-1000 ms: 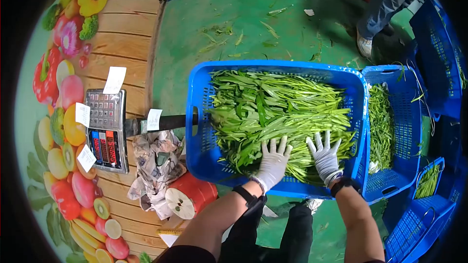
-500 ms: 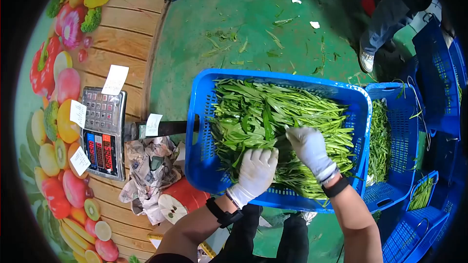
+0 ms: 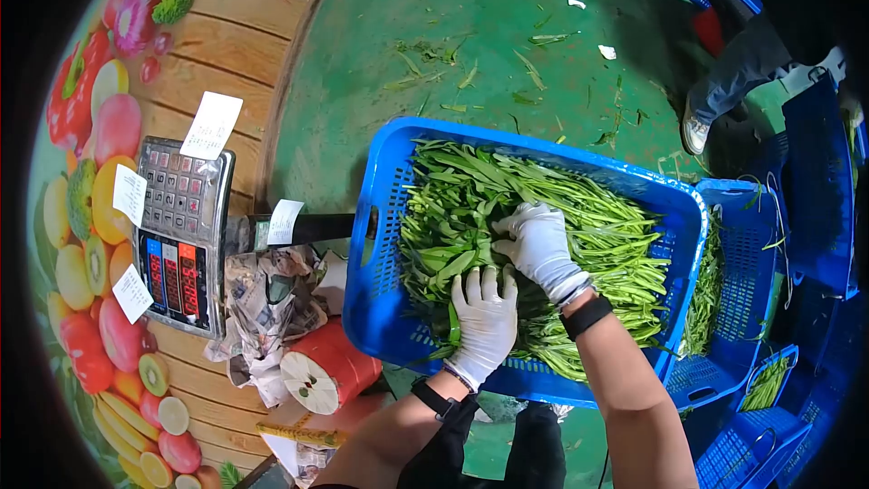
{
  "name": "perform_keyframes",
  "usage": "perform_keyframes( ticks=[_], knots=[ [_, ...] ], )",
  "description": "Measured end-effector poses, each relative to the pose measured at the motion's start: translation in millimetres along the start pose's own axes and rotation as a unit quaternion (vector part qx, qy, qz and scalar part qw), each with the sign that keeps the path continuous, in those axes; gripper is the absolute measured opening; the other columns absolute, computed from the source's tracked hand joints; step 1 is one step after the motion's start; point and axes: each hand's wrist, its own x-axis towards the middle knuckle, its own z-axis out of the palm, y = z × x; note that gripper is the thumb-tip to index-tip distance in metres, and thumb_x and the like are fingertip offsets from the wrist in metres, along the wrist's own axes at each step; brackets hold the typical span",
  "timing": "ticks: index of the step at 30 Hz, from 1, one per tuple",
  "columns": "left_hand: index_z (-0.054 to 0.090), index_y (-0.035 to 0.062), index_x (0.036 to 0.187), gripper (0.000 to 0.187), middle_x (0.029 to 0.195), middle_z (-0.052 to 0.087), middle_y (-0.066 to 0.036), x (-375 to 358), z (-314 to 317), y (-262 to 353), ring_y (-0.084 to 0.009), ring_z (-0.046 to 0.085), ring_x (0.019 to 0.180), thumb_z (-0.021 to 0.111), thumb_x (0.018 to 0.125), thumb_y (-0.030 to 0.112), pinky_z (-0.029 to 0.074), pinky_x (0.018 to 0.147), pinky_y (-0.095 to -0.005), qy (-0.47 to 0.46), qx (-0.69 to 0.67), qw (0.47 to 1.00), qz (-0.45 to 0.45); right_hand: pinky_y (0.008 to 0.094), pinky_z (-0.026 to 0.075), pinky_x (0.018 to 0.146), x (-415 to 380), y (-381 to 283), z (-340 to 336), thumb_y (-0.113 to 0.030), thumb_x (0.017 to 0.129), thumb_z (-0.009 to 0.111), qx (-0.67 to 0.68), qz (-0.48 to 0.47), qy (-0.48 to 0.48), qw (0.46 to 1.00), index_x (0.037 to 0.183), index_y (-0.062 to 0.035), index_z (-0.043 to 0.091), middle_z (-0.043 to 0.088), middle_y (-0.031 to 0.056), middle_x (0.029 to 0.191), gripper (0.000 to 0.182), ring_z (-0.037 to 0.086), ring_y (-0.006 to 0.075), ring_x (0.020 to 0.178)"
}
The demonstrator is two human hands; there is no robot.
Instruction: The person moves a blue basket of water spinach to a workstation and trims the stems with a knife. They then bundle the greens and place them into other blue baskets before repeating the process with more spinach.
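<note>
A blue plastic crate (image 3: 534, 130) holds a thick layer of water spinach (image 3: 588, 226), leaves toward the left and pale stems toward the right. My left hand (image 3: 484, 326), in a white glove, lies on the leaves near the crate's front side with its fingers slightly spread. Just above it and to the right, my right hand (image 3: 541, 252), gloved too, has its fingers curled into the leaves in the middle of the pile. Its fingertips are partly hidden among the greens.
A digital scale (image 3: 184, 235) with paper slips stands left of the crate. Crumpled newspaper (image 3: 272, 308) and a red roll (image 3: 330, 367) lie below. At the right are a second crate of greens (image 3: 747, 272) and stacked blue crates. A person's leg (image 3: 738, 81) is at upper right.
My right hand has moved left and slightly up, deeper into the leaves. My left hand has shifted slightly down, its fingers now more spread. The whole view has tilted and shifted a little.
</note>
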Motion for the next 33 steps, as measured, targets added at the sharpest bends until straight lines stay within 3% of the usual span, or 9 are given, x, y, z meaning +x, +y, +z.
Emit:
perform_keyframes(
  ticks=[4, 7, 12, 19, 21, 24, 26, 30, 33],
  knots=[
    [0.057, 0.0067, 0.121, 0.049, 0.126, 0.047, -0.016, -1.2, 1.0, -0.3, -0.0363, 0.039, 0.122, 0.067, 0.077, 0.027, 0.027, 0.105, -0.0549, -0.007, -0.014, 1.0, -0.009, 0.037, 0.05, 0.077, -1.8, 23.9, 20.3, -0.016, 0.069, 0.077, 0.161, 0.082, 0.008, 0.984, 0.081, -0.0127, 0.075, 0.069, 0.005, 0.079, 0.012, 0.065, 0.0271, 0.08],
    [0.057, 0.0073, 0.121, 0.05, 0.127, 0.047, -0.016, -6.0, 7.7, -0.8, -0.0367, 0.038, 0.123, 0.067, 0.077, 0.027, 0.025, 0.106, -0.0552, -0.011, -0.025, 1.0, -0.011, 0.0274, 0.05, 0.083, -4.4, 16.7, -8.2, 0.002, 0.08, 0.067, 0.582, 0.219, 0.008, 0.783, 0.084, 0.0054, 0.07, 0.072, 0.013, 0.09, 0.006, 0.066, 0.0162, 0.087],
    [0.056, 0.0052, 0.121, 0.05, 0.128, 0.046, -0.017, -4.0, 3.1, -1.7, -0.0377, 0.036, 0.125, 0.067, 0.077, 0.026, 0.023, 0.108, -0.0558, -0.021, -0.061, 0.998, -0.009, 0.027, 0.046, 0.087, -19.7, 2.3, -82.2, -0.006, 0.081, 0.066, 0.534, 0.119, 0.124, 0.827, 0.087, 0.0023, 0.071, 0.072, 0.0106, 0.095, 0.011, 0.064, 0.0153, 0.09],
    [0.062, 0.0082, 0.104, 0.037, 0.117, 0.053, -0.008, 10.3, -19.9, -11.2, -0.0316, 0.043, 0.117, 0.071, 0.076, 0.03, 0.028, 0.103, -0.0529, 0.066, -0.11, 0.991, 0.043, 0.0249, 0.038, 0.065, -163.3, 44.4, -205.1, -0.014, 0.077, 0.065, 0.285, 0.194, 0.218, 0.913, 0.076, 0.0011, 0.07, 0.057, 0.0032, 0.075, 0.016, 0.048, 0.0111, 0.07],
    [0.064, 0.0084, 0.098, 0.028, 0.113, 0.056, -0.009, 33.1, -39.9, -24.3, -0.0311, 0.047, 0.112, 0.07, 0.079, 0.028, 0.033, 0.099, -0.0489, 0.115, -0.146, 0.982, 0.039, 0.0222, 0.037, 0.059, -210.0, 101.1, -207.8, -0.016, 0.084, 0.063, 0.382, 0.194, 0.365, 0.826, 0.118, -0.0035, 0.065, 0.056, 0.0014, 0.076, 0.036, 0.044, 0.0086, 0.063],
    [0.066, 0.0087, 0.094, 0.022, 0.104, 0.062, -0.009, 81.4, -40.7, -44.1, -0.0292, 0.054, 0.105, 0.07, 0.079, 0.024, 0.038, 0.092, -0.0436, 0.127, -0.21, 0.968, -0.05, 0.0216, 0.046, 0.064, -285.1, 196.9, -192.5, -0.013, 0.092, 0.059, -0.363, 0.465, 0.181, 0.787, 0.129, -0.0022, 0.058, 0.067, 0.0022, 0.095, 0.038, 0.056, 0.007, 0.07],
    [0.067, 0.0093, 0.093, 0.02, 0.101, 0.063, -0.008, 102.5, -23.5, -56.0, -0.0285, 0.055, 0.103, 0.071, 0.078, 0.023, 0.039, 0.09, -0.0426, 0.106, -0.147, 0.983, -0.037, 0.0229, 0.049, 0.068, -264.9, 175.9, -177.4, -0.007, 0.089, 0.062, 0.139, 0.435, 0.279, 0.845, 0.123, 0.0, 0.061, 0.07, 0.0054, 0.103, 0.035, 0.06, 0.0098, 0.075],
    [0.067, 0.01, 0.086, 0.014, 0.095, 0.064, -0.006, 97.0, -16.3, -56.3, -0.0281, 0.056, 0.099, 0.072, 0.077, 0.02, 0.04, 0.086, -0.0416, -0.055, -0.074, 0.995, -0.04, 0.029, 0.05, 0.067, -159.7, 75.1, -108.2, -0.002, 0.081, 0.066, 0.032, 0.073, 0.243, 0.967, 0.105, -0.0059, 0.071, 0.066, 0.0093, 0.077, 0.025, 0.063, 0.0197, 0.071],
    [0.064, 0.0093, 0.078, 0.011, 0.09, 0.063, -0.007, 88.9, -10.2, -60.0, -0.0294, 0.057, 0.093, 0.072, 0.075, 0.017, 0.042, 0.082, -0.0435, -0.015, -0.068, 0.997, -0.014, 0.04, 0.048, 0.076, -78.3, 19.1, -68.4, -0.019, 0.077, 0.074, -0.064, 0.041, 0.175, 0.982, 0.111, -0.0153, 0.07, 0.064, 0.0095, 0.094, 0.034, 0.061, 0.0285, 0.087]
  ],
)
